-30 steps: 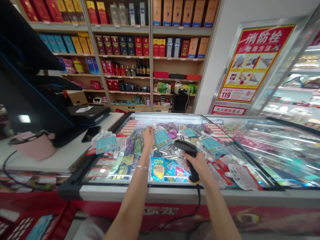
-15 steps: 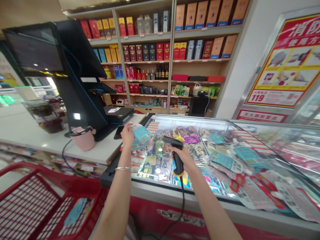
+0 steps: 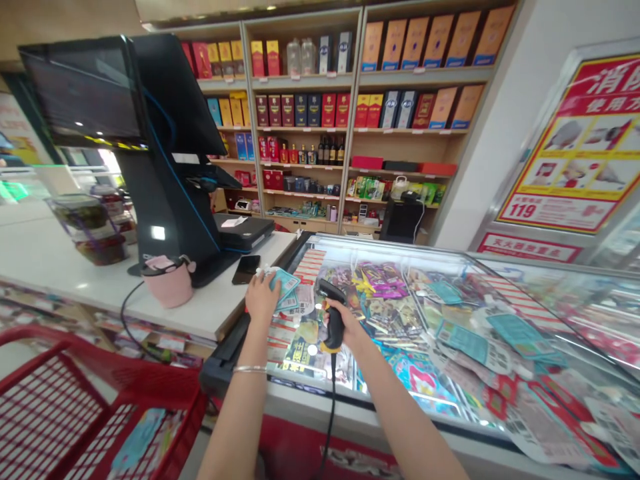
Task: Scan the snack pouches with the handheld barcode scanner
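Since half a second ago, the left hand (image 3: 263,293) has lowered its pouch onto the stack at the freezer's left edge, and the barcode scanner (image 3: 333,313) has come closer to that stack. Fingers of the left hand now lie over the blue-labelled pouches (image 3: 289,285), just beside a dark phone (image 3: 247,269) on the white counter (image 3: 215,310); whether they grip or only press, I cannot tell. The right hand (image 3: 343,321) is closed around the scanner's handle. That handle's long axis runs nearly upright, its yellow-trimmed base down and cord hanging below; the black head points left and slightly away, towards the pouches. The top pouch seems to slant down to the right, though the fingers cover part of it. More blue-labelled pouches (image 3: 465,343) lie spread across the right of the glass-topped chest freezer (image 3: 300,403). Their print is too small to read. On the wall, a red and yellow poster (image 3: 570,143) shows "消", more characters cut off by the frame, and "119"; a red sign (image 3: 527,248) beneath reads "灭火器放置点".
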{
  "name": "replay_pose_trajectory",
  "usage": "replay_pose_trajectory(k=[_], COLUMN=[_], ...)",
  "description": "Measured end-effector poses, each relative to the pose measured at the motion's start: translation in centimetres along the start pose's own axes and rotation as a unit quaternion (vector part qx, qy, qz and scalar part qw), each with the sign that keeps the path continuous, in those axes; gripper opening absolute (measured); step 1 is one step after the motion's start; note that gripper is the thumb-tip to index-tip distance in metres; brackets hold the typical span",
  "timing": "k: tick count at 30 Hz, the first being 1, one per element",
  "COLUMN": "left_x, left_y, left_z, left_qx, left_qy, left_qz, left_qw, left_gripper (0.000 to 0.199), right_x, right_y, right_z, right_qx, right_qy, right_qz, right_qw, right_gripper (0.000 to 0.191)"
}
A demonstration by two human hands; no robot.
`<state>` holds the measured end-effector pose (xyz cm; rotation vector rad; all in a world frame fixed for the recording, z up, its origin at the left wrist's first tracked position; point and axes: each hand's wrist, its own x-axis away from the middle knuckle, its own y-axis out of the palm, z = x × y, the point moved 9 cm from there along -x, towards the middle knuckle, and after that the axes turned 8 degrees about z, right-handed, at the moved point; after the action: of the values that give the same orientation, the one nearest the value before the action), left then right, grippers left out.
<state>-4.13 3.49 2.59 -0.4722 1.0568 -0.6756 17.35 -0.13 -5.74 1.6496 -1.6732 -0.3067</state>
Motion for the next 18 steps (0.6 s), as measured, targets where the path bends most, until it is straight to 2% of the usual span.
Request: replay_pose_trajectory(k=[7,13,16,18], left_x=[0.3,0.3,0.1,-0.3], left_y=[0.4,0.4,0.2,-0.4], left_z=[0.7,0.7,0.8,1.5], left_qx=[-0.032,-0.032,-0.038,-0.061], left_qy=[0.003,-0.001,-0.007,-0.006], left_qz=[-0.040,-0.060,-0.081,-0.075], left_qw=[0.999,0.998,0.996,0.995], left_gripper=[0.042,0.044,0.044,0.042], right_x=[0.7,0.6,1.2,2.3], right_y=[0.2,0.1,0.0,-0.6], right_z=[0.5,0.5,-0.4,-2.0], right_qx=[-0.007,-0.004,0.003,0.006], right_qy=[0.016,-0.006,-0.021,-0.034], right_qz=[-0.006,0.010,0.021,0.029], right_qw=[1.000,1.000,1.000,0.999], right_gripper=[0.011,0.013,0.013,0.012])
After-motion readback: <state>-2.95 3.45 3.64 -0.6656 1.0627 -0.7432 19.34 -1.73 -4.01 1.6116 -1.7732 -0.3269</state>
